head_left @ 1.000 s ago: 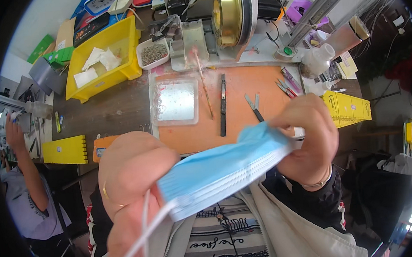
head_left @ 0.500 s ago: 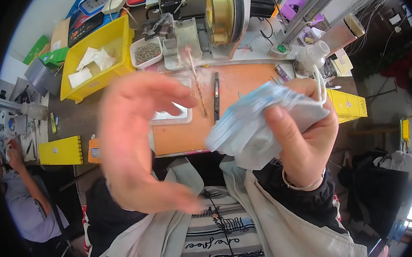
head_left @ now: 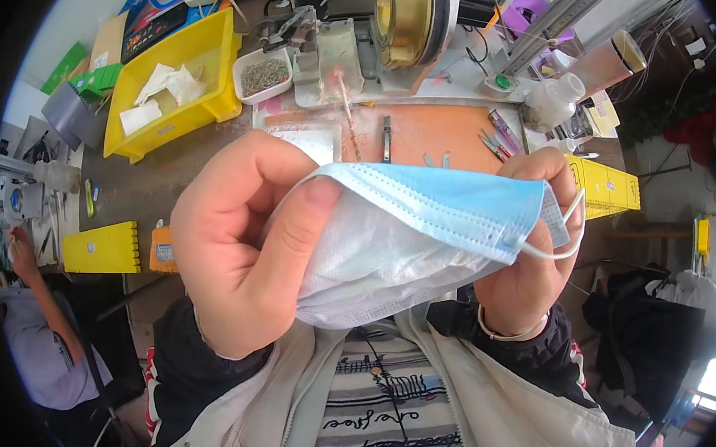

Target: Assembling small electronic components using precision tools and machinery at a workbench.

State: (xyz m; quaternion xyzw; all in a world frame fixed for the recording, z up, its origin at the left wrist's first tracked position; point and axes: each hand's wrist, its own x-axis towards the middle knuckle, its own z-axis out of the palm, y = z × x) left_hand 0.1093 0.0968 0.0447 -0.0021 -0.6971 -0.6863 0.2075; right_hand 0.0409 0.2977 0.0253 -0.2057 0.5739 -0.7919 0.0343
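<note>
A blue and white face mask (head_left: pixel 413 236) fills the middle of the frame, stretched between 2 hands close under the camera. The left hand (head_left: pixel 239 248) sits centre left, its fingers curled over the mask's top edge and its thumb (head_left: pixel 297 236) pressed flat on the white inner side, so it grips the left end. The right hand (head_left: pixel 523 270) sits centre right, mostly hidden behind the mask; its fingers close on the right end, and a white ear loop (head_left: pixel 560 242) hangs out beside them. A thin bracelet (head_left: pixel 507 333) circles that wrist.

The mask and hands block most of the orange mat (head_left: pixel 443 130) on the workbench behind them. Above the mask, in the upper middle, a few slim hand tools (head_left: pixel 497 141) lie on the mat, and a clear plastic tray (head_left: pixel 306 136) is partly covered by the left hand. A brass-coloured drum (head_left: pixel 405 8) stands at top centre. A yellow bin (head_left: pixel 174 87) holding white cloths sits at upper left, with a small white dish (head_left: pixel 264 74) of what looks like small metal parts just beside it. A flat yellow block (head_left: pixel 101 248) lies at the left edge of the bench, and another yellow box (head_left: pixel 604 185) at the right.

At the far left, another person (head_left: pixel 39 345) in a pale shirt sits apart from the hands. A striped shirt (head_left: pixel 395 403) and beige jacket fill the lower frame
</note>
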